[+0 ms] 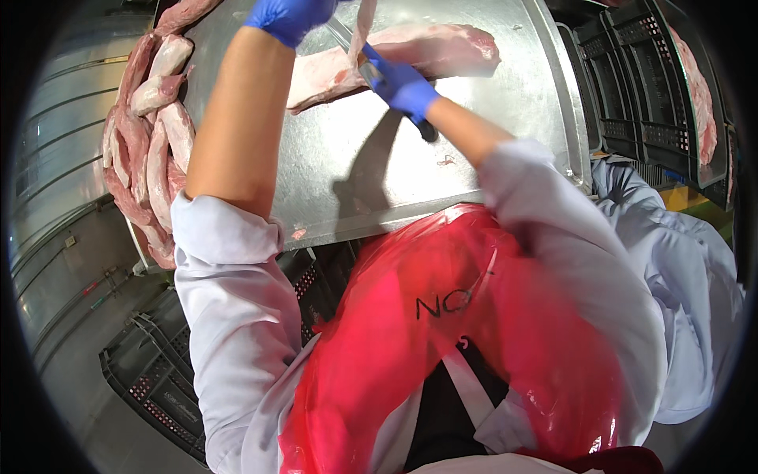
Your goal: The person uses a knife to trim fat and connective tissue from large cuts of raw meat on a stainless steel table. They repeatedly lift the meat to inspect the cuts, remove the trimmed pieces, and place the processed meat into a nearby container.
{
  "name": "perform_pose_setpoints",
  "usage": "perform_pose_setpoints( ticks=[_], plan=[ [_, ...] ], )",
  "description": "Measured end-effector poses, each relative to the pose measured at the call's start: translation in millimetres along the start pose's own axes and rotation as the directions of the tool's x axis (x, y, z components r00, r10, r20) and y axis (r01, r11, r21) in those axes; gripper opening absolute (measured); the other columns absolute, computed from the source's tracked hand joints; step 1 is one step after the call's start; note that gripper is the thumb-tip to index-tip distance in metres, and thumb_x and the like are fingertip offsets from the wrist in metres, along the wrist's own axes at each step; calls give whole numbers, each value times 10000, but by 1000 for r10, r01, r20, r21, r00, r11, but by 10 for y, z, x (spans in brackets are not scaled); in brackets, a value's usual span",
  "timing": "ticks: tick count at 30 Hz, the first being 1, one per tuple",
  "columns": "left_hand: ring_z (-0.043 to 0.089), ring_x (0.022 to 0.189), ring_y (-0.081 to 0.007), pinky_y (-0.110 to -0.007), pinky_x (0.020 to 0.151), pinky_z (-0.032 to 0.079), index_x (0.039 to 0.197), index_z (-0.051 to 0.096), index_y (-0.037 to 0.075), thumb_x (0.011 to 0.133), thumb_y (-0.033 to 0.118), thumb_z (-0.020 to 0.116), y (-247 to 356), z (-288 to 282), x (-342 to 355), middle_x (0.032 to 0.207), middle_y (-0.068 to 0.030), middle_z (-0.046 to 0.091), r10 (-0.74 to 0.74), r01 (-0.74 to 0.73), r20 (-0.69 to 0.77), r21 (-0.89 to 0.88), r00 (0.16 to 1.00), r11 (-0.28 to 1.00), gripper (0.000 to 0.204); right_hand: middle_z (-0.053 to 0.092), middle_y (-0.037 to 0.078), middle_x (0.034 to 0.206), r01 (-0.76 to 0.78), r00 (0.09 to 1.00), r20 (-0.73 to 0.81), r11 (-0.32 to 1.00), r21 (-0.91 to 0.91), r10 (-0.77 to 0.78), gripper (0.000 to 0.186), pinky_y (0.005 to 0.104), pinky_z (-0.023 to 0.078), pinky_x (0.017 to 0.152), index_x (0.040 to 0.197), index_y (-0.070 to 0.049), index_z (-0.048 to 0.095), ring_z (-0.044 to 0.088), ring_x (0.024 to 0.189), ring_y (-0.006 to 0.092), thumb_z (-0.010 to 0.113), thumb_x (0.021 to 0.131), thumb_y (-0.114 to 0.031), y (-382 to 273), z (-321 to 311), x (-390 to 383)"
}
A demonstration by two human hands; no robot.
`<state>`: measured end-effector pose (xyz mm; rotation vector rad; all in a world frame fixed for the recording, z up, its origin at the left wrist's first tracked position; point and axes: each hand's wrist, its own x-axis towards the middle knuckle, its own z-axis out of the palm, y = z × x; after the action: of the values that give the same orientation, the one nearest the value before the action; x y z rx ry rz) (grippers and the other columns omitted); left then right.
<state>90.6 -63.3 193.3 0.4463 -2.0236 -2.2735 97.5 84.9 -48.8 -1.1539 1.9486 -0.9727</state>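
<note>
1. Right hand (403, 87), blue glove: clenched round a knife (341, 35), dark handle butt (428, 131) poking out below the fist, blade running up-left across the meat. Handle probably sat deep in the palm for firm control of the edge.
2. Left hand (292, 17), also gloved, was raised at the top edge, fingers cut off by the frame; couldn't tell what it grasped.
3. Thin pale strip (364, 28) rose from the meat beside the blade and left the view at the top. It looked stretched, likely held up so the blade could work close under it.
4. Long pale-pink loin cut (446, 51) lay lengthwise across the far part of the metal worktop (489, 142), under the knife. Flat metal presumably gave it steady support.
5. Raised rim (564, 79) ran along the worktop's right side, probably to stop things sliding off.
6. Pile of long meat pieces (142, 150) lay at the left, beyond the left forearm, seemingly to keep the cutting area free.
7. Small scraps (446, 160) lay on the near part.
8. Black perforated crates (632, 87) stood at right, meat (695, 103) in one, apparently within reach.
9. Red plastic apron (371, 316) covered the wearer's front, likely against splashes.
</note>
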Motion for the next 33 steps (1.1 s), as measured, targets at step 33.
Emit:
perform_pose_setpoints(
  ticks=[33],
  plan=[
    [600,909,-174,-282,782,482,934,677,33,917,76,562,1634,-1505,-3114,968,-46,657,598,-149,-93,927,796,343,123,628,301,987,-46,995,103,914,403,5,683,461,514,790,1518,-88,247,635,774,399,458,874,-7,-1502,1671,155]
  ],
)
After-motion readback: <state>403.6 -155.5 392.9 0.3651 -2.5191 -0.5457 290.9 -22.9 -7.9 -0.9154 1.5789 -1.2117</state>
